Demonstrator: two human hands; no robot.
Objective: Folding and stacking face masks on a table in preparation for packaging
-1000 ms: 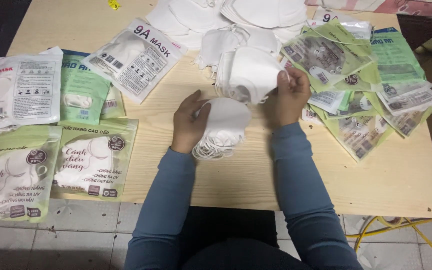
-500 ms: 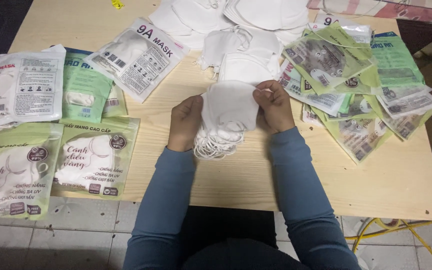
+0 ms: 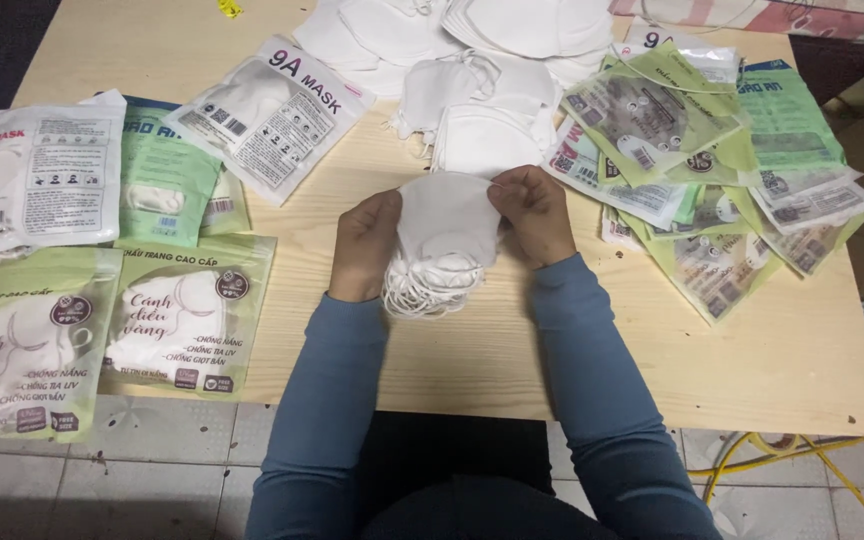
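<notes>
- Head view, middle of the frame: the left hand (image 3: 367,243) and the right hand (image 3: 535,213) both grip a stack of white face masks (image 3: 447,225), one hand at each side, fingers pinched on the edges of the stack.
- The stack sits at the centre of the frame, just above the wooden table (image 3: 752,360), with its white ear loops (image 3: 430,293) hanging in a bunch below it, toward the person.
- Both arms come up from the bottom of the frame in blue sleeves (image 3: 327,400).
- Just above the hands, at the upper middle, lies a loose pile of white masks (image 3: 472,60), spread out toward the top edge.
- To the upper left of the hands lies a clear mask packet with a white label (image 3: 270,115), tilted on the table.
- At the far left edge lies a white printed packet (image 3: 37,180), and beside it a green packet (image 3: 167,185), partly covered.
- At the lower left, two pale green filled packets (image 3: 187,320) lie side by side, hanging a little over the table's near edge.
- On the right side, a heap of empty green and clear packets (image 3: 702,170) overlaps loosely, reaching from the upper right down to mid-right.
- At the lower right, below the table edge, a yellow cable (image 3: 792,465) runs over the tiled floor (image 3: 152,470).
</notes>
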